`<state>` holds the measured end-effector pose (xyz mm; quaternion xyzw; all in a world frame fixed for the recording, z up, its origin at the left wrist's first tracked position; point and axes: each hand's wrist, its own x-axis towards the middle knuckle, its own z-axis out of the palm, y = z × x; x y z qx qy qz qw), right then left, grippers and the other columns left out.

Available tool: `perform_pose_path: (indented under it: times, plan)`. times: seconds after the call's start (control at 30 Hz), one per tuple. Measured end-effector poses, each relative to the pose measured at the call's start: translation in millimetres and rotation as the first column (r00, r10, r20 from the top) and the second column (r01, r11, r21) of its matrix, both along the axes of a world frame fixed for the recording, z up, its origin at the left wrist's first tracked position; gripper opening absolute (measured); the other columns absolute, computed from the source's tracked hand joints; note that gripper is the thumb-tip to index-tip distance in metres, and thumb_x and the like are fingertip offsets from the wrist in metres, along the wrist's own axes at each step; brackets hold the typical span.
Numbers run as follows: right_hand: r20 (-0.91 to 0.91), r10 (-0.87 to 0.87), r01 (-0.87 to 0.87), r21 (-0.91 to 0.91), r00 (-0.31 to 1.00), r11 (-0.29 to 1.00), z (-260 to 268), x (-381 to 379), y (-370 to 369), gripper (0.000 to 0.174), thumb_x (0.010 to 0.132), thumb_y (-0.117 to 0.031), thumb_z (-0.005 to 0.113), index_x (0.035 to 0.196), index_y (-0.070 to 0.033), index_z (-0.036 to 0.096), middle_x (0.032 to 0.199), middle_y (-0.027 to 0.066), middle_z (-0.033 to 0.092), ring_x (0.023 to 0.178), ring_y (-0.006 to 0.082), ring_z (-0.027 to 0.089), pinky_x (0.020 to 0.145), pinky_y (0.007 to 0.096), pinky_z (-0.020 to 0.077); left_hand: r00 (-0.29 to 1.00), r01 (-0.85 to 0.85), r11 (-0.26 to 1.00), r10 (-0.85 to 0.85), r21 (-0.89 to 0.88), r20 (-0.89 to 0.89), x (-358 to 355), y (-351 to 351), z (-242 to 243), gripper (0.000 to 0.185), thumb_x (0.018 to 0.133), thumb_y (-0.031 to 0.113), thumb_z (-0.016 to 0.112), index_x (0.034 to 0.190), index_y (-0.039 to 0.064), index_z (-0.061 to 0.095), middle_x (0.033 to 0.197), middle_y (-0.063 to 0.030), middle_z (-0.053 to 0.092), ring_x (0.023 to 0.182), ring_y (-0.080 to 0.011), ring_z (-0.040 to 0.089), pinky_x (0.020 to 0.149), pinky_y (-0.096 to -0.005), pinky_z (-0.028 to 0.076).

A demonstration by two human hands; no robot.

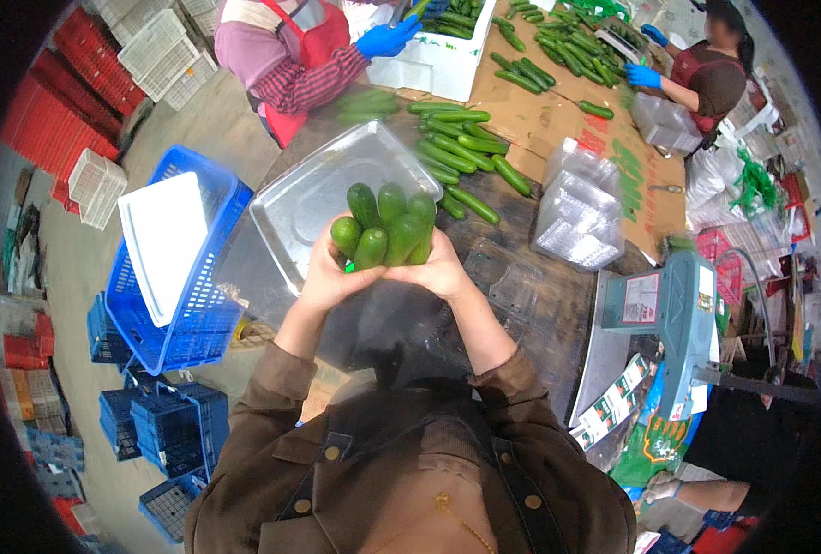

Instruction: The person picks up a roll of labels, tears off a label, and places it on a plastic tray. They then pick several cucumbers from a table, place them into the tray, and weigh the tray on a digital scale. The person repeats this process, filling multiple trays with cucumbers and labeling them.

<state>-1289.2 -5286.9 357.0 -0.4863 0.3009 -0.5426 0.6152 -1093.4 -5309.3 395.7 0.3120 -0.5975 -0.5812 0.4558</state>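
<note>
A bundle of several green cucumbers is gathered between my two bare hands, the rounded ends facing up toward me. My left hand wraps the bundle's left side, and my right hand wraps its right side. The thumbs meet in front, below the cucumbers. A bit of bright green shows by my left thumb; what it is I cannot tell. Behind the bundle lies a shallow metal tray on the dark tabletop. Loose cucumbers lie in a pile just right of the tray.
Stacked clear plastic containers stand right, near a grey-green machine. A blue plastic crate holding a white lid stands left. Across the table, blue-gloved co-workers stand by a white foam box and a cucumber heap.
</note>
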Motion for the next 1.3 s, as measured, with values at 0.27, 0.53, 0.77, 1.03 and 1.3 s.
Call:
perform_pose_path:
  times: [0.27, 0.53, 0.77, 1.03, 1.3]
  plan:
    - [-0.182, -0.134, 0.125, -0.063, 0.974, 0.990, 25.4, -9.3, 57.6, 0.066, 0.065, -0.011, 0.090, 0.122, -0.004, 0.057, 0.114, 0.0034, 0.064, 0.105, 0.0151, 0.059, 0.095, 0.0341, 0.0472, 0.996, 0.090, 0.986, -0.088, -0.138, 0.019, -5.9, 45.1, 29.6, 0.071, 0.065, 0.009, 0.084, 0.128, 0.003, 0.053, 0.123, -0.0064, 0.057, 0.116, -0.0166, 0.054, 0.101, -0.0339, 0.041]
    - [-0.113, -0.209, 0.204, -0.052, 0.971, 0.978, 40.1, -4.4, 97.4, 0.063, 0.066, -0.010, 0.089, 0.121, -0.003, 0.059, 0.111, 0.0034, 0.065, 0.102, 0.0154, 0.061, 0.093, 0.0337, 0.0484, 0.993, 0.115, 0.958, -0.112, -0.263, 0.026, -9.6, 70.0, 40.7, 0.075, 0.066, 0.011, 0.085, 0.132, 0.003, 0.049, 0.125, -0.0097, 0.057, 0.118, -0.0216, 0.054, 0.104, -0.0373, 0.040]
    - [0.152, -0.212, 0.176, 0.219, 0.965, 0.960, 47.7, -16.0, 125.9, 0.060, 0.070, -0.015, 0.086, 0.122, -0.003, 0.058, 0.111, 0.0070, 0.065, 0.101, 0.0178, 0.062, 0.090, 0.0351, 0.0507, 0.842, 0.438, 0.806, -0.215, 0.397, -0.494, -14.0, 84.4, 20.7, 0.072, 0.075, 0.024, 0.077, 0.135, 0.000, 0.044, 0.123, -0.0151, 0.060, 0.108, -0.0287, 0.061, 0.092, -0.0426, 0.053]
    - [-0.973, -0.080, 0.303, -0.011, 0.215, 0.953, 25.9, -108.4, 179.4, 0.064, 0.063, -0.024, 0.080, 0.121, -0.006, 0.060, 0.104, 0.0137, 0.069, 0.095, 0.0286, 0.067, 0.082, 0.0396, 0.0531, 0.830, 0.402, 0.711, -0.017, 0.577, -0.558, 12.0, 109.4, -34.3, 0.064, 0.082, 0.015, 0.070, 0.139, 0.006, 0.042, 0.127, -0.0164, 0.056, 0.113, -0.0328, 0.059, 0.095, -0.0490, 0.051]
    - [-0.932, -0.354, 0.187, -0.335, 0.078, 0.923, -51.0, -76.8, 181.9, 0.068, 0.073, -0.032, 0.080, 0.131, -0.006, 0.056, 0.125, 0.0164, 0.061, 0.113, 0.0352, 0.059, 0.093, 0.0420, 0.0498, 0.866, 0.398, 0.649, -0.034, 0.648, -0.498, 1.5, 127.0, -50.5, 0.062, 0.084, 0.013, 0.068, 0.139, 0.006, 0.041, 0.128, -0.0163, 0.055, 0.115, -0.0332, 0.058, 0.095, -0.0465, 0.052]
